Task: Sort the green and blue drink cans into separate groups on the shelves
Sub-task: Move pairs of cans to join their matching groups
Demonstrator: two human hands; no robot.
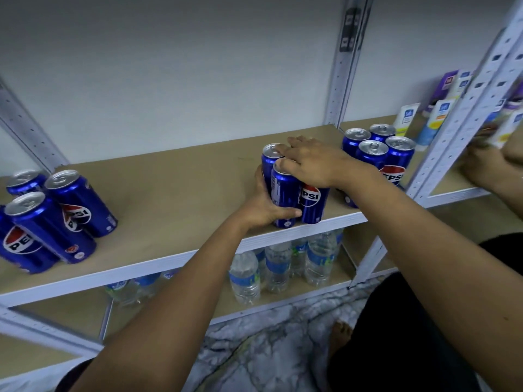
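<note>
Left hand [264,206] is gripping the blue cans [294,193] mid-frame; right hand [314,162] is lying flat on their tops. Likely next: sliding them toward a blue group.

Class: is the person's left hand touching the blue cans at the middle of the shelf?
Touching. The head view shows the left hand wrapped round the middle blue cans.

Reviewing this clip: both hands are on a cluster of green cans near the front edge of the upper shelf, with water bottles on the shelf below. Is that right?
One detail is off: the cans are blue, not green, as the head view shows. The rest holds: the left hand grips the cluster's side, the right hand rests on top, at the front edge of the upper shelf, with water bottles below.
</note>
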